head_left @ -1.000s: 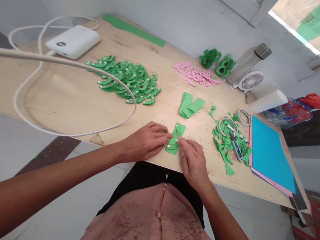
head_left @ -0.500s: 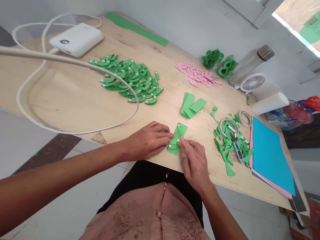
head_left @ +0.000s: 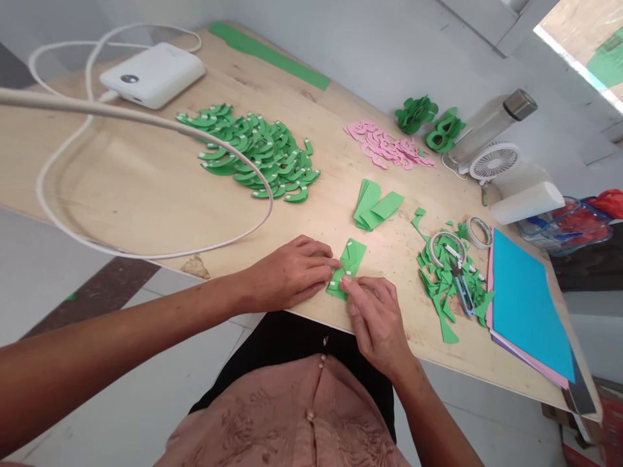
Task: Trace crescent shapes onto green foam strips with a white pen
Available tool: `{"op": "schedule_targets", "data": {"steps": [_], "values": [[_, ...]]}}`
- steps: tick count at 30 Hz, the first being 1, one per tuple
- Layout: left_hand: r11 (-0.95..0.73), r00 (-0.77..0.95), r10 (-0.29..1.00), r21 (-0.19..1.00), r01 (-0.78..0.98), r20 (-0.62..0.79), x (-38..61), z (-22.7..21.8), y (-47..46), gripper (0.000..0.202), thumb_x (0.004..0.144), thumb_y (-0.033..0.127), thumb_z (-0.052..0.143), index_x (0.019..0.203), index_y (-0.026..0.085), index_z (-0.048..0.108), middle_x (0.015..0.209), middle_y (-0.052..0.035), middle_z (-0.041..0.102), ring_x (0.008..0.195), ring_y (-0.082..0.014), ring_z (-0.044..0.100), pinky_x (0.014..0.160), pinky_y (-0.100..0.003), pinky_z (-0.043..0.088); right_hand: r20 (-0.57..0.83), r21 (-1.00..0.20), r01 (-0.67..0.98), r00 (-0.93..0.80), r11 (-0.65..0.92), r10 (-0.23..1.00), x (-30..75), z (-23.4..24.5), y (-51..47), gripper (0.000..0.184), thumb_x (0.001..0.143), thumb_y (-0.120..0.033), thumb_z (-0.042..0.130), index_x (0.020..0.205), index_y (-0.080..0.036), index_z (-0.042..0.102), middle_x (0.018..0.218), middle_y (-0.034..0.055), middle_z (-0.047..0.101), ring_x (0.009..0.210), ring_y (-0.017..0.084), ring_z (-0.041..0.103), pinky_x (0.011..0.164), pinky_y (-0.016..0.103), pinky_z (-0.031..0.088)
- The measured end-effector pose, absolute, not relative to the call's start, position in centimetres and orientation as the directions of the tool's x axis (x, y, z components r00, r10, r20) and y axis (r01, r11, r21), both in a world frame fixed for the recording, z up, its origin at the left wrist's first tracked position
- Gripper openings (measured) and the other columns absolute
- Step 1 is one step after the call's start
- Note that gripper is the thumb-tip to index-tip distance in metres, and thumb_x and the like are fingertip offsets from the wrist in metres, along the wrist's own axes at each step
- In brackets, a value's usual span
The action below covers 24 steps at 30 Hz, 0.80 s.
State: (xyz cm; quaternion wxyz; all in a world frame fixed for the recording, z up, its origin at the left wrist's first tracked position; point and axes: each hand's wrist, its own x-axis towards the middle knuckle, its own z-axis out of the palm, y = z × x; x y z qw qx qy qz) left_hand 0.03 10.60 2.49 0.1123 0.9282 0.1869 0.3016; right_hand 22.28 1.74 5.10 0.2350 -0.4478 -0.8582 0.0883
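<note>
A green paper strip (head_left: 356, 250) lies near the table's front edge. On its lower half sits a curved green cutout with small white tabs. My left hand (head_left: 296, 272) rests palm down from the left, fingers stretched out, fingertips on the strip's left edge. From the right, my right hand (head_left: 377, 314) has its fingers bent and close together. Its index fingertip touches the cutout by a white tab; whether anything is pinched there is hidden. Just behind lie several plain green strips (head_left: 372, 211).
Behind are a pile of green cutouts (head_left: 263, 155) and pink cutouts (head_left: 389, 146). At right, green scraps (head_left: 442, 298) surround tape rolls (head_left: 479, 232) and thread snips (head_left: 462, 288), beside blue sheets (head_left: 528, 305). A white cable (head_left: 195, 256) loops at left from a power bank (head_left: 153, 74).
My right fingertips have shifted slightly left and toward me over the curved cutout. My left hand keeps nearly the same place on the strip.
</note>
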Motion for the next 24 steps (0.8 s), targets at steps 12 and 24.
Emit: {"op": "schedule_targets", "data": {"steps": [12, 24], "values": [[-0.905, 0.749, 0.413, 0.326, 0.274, 0.518, 0.1, 2.5, 10.7, 0.019, 0.098, 0.018, 0.048, 0.089, 0.018, 0.064, 0.115, -0.0046, 0.074, 0.108, -0.0209, 0.062, 0.091, -0.037, 0.045, 0.316, -0.373, 0.717, -0.499, 0.589, 0.807, 22.3, 5.0, 1.9, 0.060, 0.097, -0.008, 0.041, 0.154, -0.024, 0.032, 0.113, 0.0086, 0.072, 0.105, 0.025, 0.061, 0.092, 0.047, 0.044], [-0.900, 0.678, 0.437, 0.282, 0.334, 0.591, 1.1, 2.4, 10.4, 0.017, 0.097, 0.016, 0.053, 0.086, 0.017, 0.065, 0.102, -0.0015, 0.076, 0.097, -0.0194, 0.063, 0.084, -0.034, 0.046, 0.321, -0.391, 0.705, -0.498, 0.591, 0.806, 22.2, 5.0, 1.9, 0.061, 0.096, -0.007, 0.041, 0.154, -0.023, 0.032, 0.112, 0.0089, 0.072, 0.104, 0.025, 0.060, 0.092, 0.047, 0.045]]}}
